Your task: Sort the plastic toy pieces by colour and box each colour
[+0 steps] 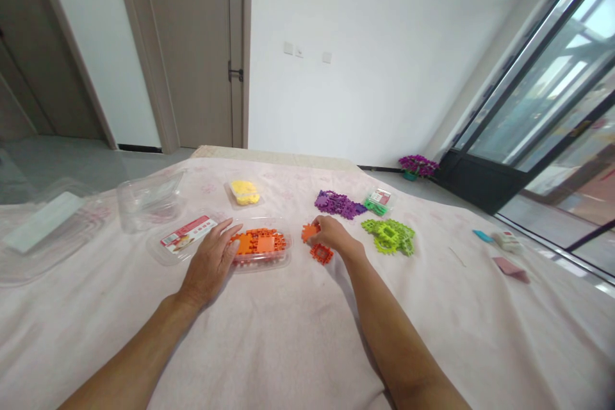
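My left hand (210,261) lies flat with its fingers stretched out against the left end of a clear plastic tray (283,259) that holds several orange interlocking pieces (262,242). My right hand (330,235) is closed in a pinch on one orange piece (309,231), just right of the tray. More orange pieces (321,254) lie on the pink cloth under that hand.
A green pile (389,235), a purple pile (339,204) and a small tray of yellow pieces (245,192) lie further back. A clear lid with a red label (185,235), an empty clear box (148,202) and a large clear container (45,230) sit left. Small items (504,250) lie right.
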Available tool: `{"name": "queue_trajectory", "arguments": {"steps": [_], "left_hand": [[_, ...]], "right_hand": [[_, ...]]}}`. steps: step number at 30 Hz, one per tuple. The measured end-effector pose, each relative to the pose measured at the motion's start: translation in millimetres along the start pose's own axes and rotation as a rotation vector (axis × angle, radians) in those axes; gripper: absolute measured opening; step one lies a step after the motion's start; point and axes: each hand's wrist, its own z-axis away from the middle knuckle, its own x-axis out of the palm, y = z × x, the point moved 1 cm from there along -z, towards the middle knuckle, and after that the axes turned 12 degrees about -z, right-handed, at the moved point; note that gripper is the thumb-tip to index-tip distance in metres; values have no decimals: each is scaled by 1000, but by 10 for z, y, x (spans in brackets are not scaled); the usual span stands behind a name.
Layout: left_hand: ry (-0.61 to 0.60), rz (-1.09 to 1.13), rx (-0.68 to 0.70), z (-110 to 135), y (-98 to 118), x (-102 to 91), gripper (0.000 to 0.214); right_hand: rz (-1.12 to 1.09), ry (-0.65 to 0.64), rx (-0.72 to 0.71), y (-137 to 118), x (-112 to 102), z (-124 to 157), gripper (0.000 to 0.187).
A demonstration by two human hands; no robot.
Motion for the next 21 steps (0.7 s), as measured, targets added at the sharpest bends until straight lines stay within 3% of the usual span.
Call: {"name": "queue_trajectory", "arguments": {"steps": [3,6,8,12,16,21], "left_hand": [[7,5,1,-1,8,-7,42],[2,3,2,-3,11,-9,41],[-1,-1,1,-3,9,-8,41],[-5,-2,-7,-5,6,-6,41],[-11,1,-4,-3,5,-7,41],[3,17,-12,-2,16,-20,41]], "right_hand": [[-225,-31,25,56,-102,-26,9],[-459,-151,54,121,-209,-14,10],[-502,-241,67,158,-260,13,14],[-345,-362,163,218,-272,56,38],[-142,-374,143,207,-221,61,42],[-81,-359,94,124,-206,75,41]]}}
